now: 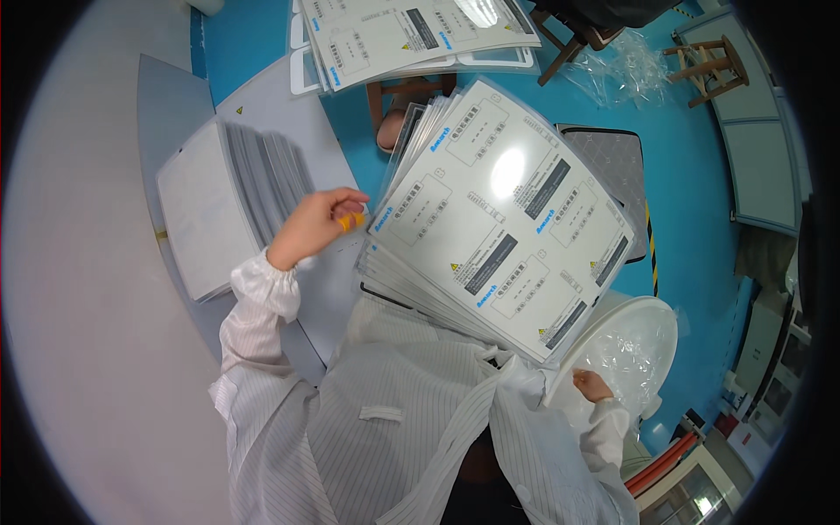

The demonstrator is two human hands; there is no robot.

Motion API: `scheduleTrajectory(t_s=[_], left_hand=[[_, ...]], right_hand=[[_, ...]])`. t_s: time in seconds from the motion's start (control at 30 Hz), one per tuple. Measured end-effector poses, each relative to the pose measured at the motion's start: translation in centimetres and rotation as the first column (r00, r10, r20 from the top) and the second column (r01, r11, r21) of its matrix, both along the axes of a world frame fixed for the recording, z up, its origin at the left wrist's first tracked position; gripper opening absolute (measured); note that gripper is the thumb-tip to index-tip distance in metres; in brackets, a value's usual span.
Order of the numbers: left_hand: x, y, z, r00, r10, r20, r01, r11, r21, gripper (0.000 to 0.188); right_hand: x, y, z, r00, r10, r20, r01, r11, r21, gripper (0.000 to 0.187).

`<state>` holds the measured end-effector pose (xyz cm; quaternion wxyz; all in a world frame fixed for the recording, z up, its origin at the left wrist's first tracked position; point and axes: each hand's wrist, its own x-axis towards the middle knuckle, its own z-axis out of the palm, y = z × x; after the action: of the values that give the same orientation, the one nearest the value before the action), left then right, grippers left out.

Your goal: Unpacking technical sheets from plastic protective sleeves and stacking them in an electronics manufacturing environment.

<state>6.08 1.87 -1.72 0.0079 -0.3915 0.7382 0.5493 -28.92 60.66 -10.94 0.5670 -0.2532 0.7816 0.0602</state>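
Note:
My left hand [317, 226] is at the left corner of a stack of printed white sheets [490, 192], its fingers curled inward and a yellow cover on one fingertip. Whether it pinches anything at that corner, I cannot make out. The sheets carry blue marks, dark label blocks and small yellow triangles; they lie fanned in front of my body. To the lower right, my right hand [593, 385] is closed over a white round tub [573, 354], which holds crumpled clear plastic film [626, 350]. What lies in its fingers is hidden.
A thick stack of plain white sheets [199, 214] stands on a grey table [267, 96] at left. More printed sheets [411, 39] lie ahead. Wooden stools [713, 70], loose clear film [626, 70] and a grey padded board [608, 162] are on the blue floor.

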Motion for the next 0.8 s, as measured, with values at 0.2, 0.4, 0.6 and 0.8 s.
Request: scheduleTrajectory(t_s=[0.2, 0.4, 0.6, 0.8], left_hand=[[0.3, 1.0, -1.8, 0.999, 0.034, 0.026, -0.037, 0.990, 0.139, 0.033], [1.3, 1.5, -2.3, 0.991, 0.115, -0.070, -0.096, 0.969, 0.229, 0.020], [1.2, 2.2, -5.1, 0.951, 0.253, -0.177, -0.198, 0.940, 0.278, 0.005], [0.3, 1.4, -5.2, 0.967, 0.246, -0.070, -0.236, 0.964, 0.125, 0.009]], right_hand=[[0.8, -16.5, 17.9, 0.916, -0.317, 0.246, 0.376, 0.892, -0.251, 0.029], [3.2, -29.1, 17.6, 0.965, -0.122, 0.231, 0.247, 0.716, -0.653, 0.046], [7.5, -38.3, 14.1, 0.966, -0.045, 0.256, 0.242, 0.513, -0.824, 0.044], [10.5, -42.6, 11.7, 0.979, -0.015, 0.205, 0.191, 0.434, -0.880, 0.038]])
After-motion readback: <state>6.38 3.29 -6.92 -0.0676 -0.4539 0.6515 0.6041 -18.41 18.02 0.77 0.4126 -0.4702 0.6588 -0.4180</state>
